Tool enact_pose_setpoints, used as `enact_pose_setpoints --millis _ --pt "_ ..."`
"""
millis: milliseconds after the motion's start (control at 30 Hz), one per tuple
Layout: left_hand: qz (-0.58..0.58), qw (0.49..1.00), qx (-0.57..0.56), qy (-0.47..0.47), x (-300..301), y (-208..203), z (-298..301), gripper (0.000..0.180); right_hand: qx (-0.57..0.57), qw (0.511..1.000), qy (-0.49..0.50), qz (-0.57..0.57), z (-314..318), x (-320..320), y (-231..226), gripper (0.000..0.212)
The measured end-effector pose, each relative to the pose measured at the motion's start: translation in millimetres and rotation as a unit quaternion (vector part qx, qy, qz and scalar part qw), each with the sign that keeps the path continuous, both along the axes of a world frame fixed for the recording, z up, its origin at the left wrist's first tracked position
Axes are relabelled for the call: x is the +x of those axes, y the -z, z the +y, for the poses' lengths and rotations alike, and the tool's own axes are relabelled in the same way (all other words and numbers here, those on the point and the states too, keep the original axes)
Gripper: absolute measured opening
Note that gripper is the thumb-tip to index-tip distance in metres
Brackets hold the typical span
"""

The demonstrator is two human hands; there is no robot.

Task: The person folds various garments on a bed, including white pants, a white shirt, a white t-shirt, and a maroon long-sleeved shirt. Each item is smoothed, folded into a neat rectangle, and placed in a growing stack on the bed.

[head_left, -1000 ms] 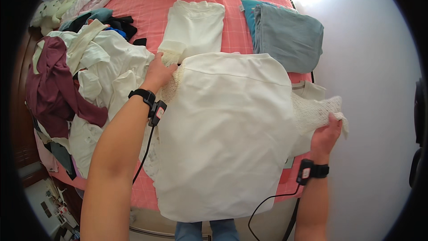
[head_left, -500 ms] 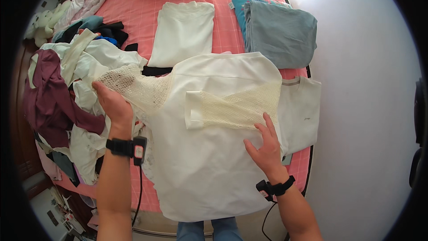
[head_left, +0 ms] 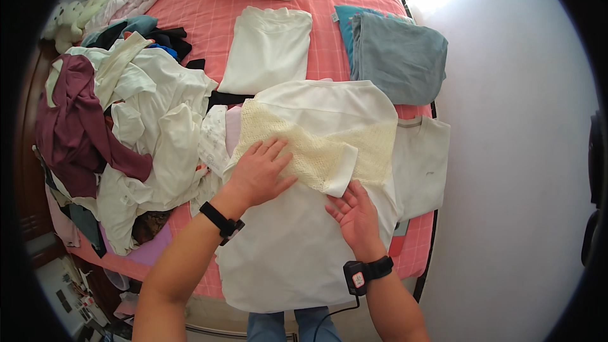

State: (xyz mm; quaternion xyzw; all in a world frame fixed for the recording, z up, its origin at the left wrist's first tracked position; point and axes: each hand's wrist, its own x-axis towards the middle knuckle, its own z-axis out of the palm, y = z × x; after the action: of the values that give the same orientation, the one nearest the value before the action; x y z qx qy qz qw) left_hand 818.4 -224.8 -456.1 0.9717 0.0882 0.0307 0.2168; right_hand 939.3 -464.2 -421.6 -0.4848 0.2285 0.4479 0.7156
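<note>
A white top [head_left: 297, 247] with cream mesh sleeves lies spread in front of me, and its lower edge hangs over the bed's near side. Both sleeves are folded inward over the body, one across the other. My left hand [head_left: 258, 174] rests on the upper mesh sleeve [head_left: 278, 130], fingers spread and nearly flat. Just below the white cuff [head_left: 342, 172] of that sleeve is my right hand [head_left: 356, 218], palm turned up, fingers loosely apart and at the cuff's edge. Neither hand is closed on the fabric.
Left of the top is a loose clothing heap with a maroon garment [head_left: 73, 130]. A folded white garment [head_left: 269, 50] lies beyond, with folded grey-blue fabric [head_left: 399, 57] at far right. A light T-shirt [head_left: 424, 168] lies partly under the top. A wall [head_left: 506, 152] borders the bed's right.
My left hand has brought the left sleeve rightward across the top, over the other sleeve, and let go of it. My right hand has shifted slightly left and down, turning palm up.
</note>
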Motion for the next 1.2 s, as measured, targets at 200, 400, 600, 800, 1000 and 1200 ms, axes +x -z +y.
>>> enact_pose_setpoints --millis 200,400,600,800,1000,1200 --pt "-0.062 0.982 -0.040 -0.171 4.6 26.6 44.0 0.046 -0.138 0.964 -0.112 -0.197 18.2 13.4 29.5 0.029" --pt "-0.145 0.947 -0.058 -0.282 -101.4 30.0 -2.9 0.045 -0.262 0.902 -0.072 -0.335 -44.8 13.2 -1.6 0.047" --pt "0.011 0.760 -0.431 -0.486 -270.8 37.3 -133.8 0.045 -0.478 0.779 -0.121 -0.387 -226.5 -87.0 25.4 0.071" --pt "0.209 0.718 -0.509 -0.427 -358.3 47.3 -177.4 0.040 -0.401 0.827 -0.208 -0.335 -303.6 -159.8 58.5 0.075" --pt "0.164 0.694 -0.520 -0.471 -413.0 51.2 -186.4 0.038 -0.452 0.761 -0.200 -0.421 -280.1 -164.8 24.7 0.053" --pt "0.127 0.698 -0.513 -0.484 -416.7 9.3 -215.3 0.036 -0.335 0.870 -0.169 -0.321 -291.4 -190.1 23.4 0.042"
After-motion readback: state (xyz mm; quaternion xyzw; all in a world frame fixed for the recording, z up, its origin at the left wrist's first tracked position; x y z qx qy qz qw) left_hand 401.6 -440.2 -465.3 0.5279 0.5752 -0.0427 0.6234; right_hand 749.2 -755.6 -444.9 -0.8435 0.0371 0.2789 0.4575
